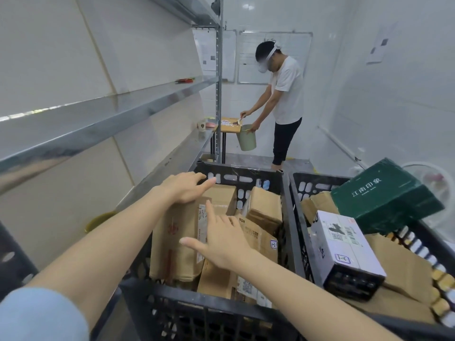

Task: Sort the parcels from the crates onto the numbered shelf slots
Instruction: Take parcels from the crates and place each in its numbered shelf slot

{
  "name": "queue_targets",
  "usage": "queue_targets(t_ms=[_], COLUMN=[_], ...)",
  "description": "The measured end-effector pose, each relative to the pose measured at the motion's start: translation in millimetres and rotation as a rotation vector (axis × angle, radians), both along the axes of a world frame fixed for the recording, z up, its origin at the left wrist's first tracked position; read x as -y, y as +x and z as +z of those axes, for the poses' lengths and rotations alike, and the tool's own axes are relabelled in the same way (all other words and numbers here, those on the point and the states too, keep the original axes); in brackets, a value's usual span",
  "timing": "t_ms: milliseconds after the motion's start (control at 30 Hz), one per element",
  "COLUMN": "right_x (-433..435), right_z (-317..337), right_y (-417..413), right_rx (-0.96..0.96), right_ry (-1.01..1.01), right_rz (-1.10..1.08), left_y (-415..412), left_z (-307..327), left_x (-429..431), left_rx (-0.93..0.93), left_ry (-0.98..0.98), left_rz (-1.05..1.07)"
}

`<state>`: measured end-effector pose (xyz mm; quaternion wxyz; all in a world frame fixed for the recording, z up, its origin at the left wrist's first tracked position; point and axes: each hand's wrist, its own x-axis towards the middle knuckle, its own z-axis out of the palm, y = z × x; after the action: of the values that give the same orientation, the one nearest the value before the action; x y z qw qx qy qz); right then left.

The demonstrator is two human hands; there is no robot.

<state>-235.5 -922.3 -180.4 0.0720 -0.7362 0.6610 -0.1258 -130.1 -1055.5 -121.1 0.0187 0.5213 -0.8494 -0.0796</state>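
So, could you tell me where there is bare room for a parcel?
The middle shelf is bare up to the red tool; the lower shelf is bare before the cup. The left crate and right crate are packed with parcels.

Cool, even light is filling the white-tiled room from overhead, and a bright patch (248, 6) is gleaming high on the glossy far wall (246, 94). The metal shelf edge (98, 114) is catching long streaks of glare. Shadows are falling soft and faint; the inside of the black crate (197, 313) is reading darkest. The wide lens is bowing shelf and wall lines toward the borders, and the blue sleeve (37, 316) in the lower left corner is blurring. The right wall (394, 94) is washing out near white — the fan (433, 183) against it is looking hazy.
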Motion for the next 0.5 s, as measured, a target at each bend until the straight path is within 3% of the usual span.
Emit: queue_targets(t_ms=[200,500], right_x=[-2.8,6.5], right_z=[-10.3,-18.6], right_y=[21.3,21.6], right_rx=[0.029,0.063], right_ry=[0.102,0.128], right_rz=[-0.057,-0.095], left_y=[-12.7,-32.0], left_z=[-0.6,2.3], left_x=[16.4,17.6], left_rx=[-0.028,0.048], left_ry=[0.224,0.559], left_rz=[-0.020,0.131])
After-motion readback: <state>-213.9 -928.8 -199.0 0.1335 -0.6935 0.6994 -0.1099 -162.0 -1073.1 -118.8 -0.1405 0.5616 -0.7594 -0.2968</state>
